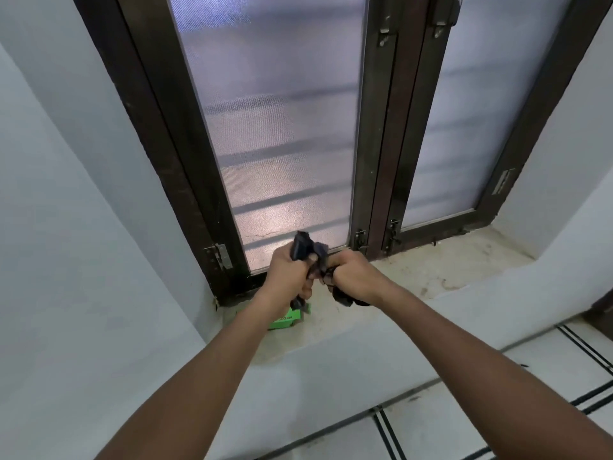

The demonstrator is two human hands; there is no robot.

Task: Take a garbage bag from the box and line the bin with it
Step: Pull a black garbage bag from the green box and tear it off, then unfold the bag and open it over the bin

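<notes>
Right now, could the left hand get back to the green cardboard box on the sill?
Probably yes, but not freely: the green cardboard box lies just below the left hand, nothing between them, yet both it and the right hand are closed on the dark plastic garbage bag.

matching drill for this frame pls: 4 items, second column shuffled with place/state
Column 1:
1. garbage bag
2. green box
3. left hand
4. window latch

Column 2:
A. on the sill, below the left hand
B. gripped between both hands, crumpled
C. at the foot of the dark frame, right of the hands
D. closed on the bag, opposite the right hand

Pairs: 1-B, 2-A, 3-D, 4-C
</notes>
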